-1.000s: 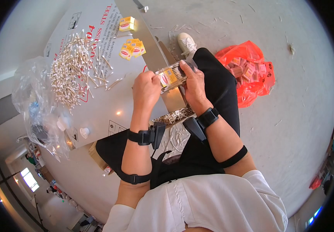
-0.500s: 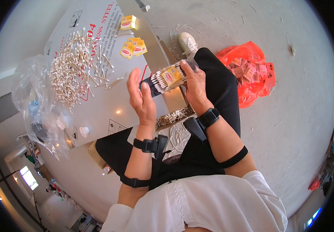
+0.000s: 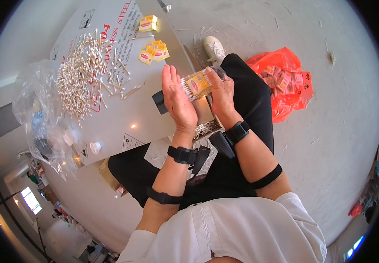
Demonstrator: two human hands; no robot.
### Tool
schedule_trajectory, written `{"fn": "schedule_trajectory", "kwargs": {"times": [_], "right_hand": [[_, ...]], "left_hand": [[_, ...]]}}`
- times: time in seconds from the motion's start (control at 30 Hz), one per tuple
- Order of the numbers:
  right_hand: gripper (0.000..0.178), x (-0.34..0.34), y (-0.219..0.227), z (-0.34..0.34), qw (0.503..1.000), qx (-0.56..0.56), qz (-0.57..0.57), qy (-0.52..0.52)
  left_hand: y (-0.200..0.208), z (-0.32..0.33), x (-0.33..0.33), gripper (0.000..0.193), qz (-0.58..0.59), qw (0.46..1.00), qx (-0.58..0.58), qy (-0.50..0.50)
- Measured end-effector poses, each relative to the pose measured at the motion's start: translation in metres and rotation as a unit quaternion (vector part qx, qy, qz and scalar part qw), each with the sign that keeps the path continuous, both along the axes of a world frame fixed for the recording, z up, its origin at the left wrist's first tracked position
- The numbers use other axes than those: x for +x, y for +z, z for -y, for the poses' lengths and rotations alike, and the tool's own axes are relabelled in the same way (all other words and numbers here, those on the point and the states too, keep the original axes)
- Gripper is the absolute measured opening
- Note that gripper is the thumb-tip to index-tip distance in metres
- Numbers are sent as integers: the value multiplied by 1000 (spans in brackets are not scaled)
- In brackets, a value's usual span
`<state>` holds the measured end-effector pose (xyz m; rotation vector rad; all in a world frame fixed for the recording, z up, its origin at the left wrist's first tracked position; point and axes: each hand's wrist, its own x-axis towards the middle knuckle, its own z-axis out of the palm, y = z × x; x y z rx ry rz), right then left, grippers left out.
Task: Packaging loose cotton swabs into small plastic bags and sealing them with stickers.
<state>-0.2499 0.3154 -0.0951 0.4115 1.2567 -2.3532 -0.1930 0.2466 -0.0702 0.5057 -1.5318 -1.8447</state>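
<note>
My right hand [image 3: 223,93] grips a clear pack of cotton swabs [image 3: 197,84] by its right end, the thumb on top. A yellow card with a red oval lies over the swabs. Against the pack's left end, my left hand [image 3: 178,101] is open, its fingers straight and together and its palm at the swab tips. A dark flat piece [image 3: 159,102] sticks out to the left behind my left hand; its other end is hidden. Below the hands, a box of loose swabs [image 3: 207,129] shows in part.
A large heap of loose swabs [image 3: 77,76] covers the table's [image 3: 110,127] left part. Several yellow cards [image 3: 154,52] and a yellow stack [image 3: 148,23] lie near the far edge. A clear plastic bag [image 3: 38,114] and white cup [image 3: 95,147] sit left. A red bag [image 3: 281,103] holds pink packs on the floor.
My left hand has moved right, from apart to against the left end of the swab pack. It now covers part of the dark piece. My right hand has hardly moved.
</note>
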Motion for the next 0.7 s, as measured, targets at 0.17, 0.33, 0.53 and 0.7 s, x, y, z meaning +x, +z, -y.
{"fn": "schedule_trajectory", "kwargs": {"times": [0.17,0.33,0.53,0.7], "right_hand": [[36,-5,-9,-7,998,-27,44,23],[42,-11,-8,-23,996,14,59,61],[26,-2,1,-16,998,-10,49,34],[21,3,11,-39,995,13,94,42]], "left_hand": [[-2,1,3,71,5,999,-22,24],[-1,0,2,70,15,999,-33,34],[0,-2,0,69,33,997,-54,33],[2,3,3,70,53,997,-54,22]]}}
